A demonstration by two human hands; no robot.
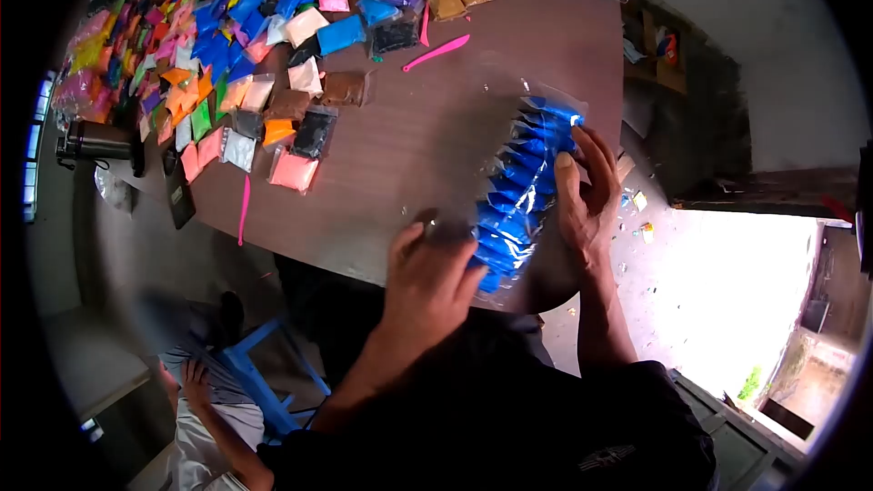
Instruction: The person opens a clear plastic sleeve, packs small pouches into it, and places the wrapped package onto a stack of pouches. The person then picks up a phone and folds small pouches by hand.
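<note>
Clear-bagged row of blue packets [520, 184]: long axis points away, slightly right, on brown desk [382, 173]. Left grip [426, 282]: fingers apart. Right grip [591, 200]: cannot tell.

At the view's twelve o'clock lies a pink knife [441, 52], at nine a cylinder [98, 141], at eight a chair [255, 389], at four greenery [750, 384].

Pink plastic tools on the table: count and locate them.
3: one tool by the tan packets, one beside it, one at the near edge of the table. The packet pile may hide more.
</note>
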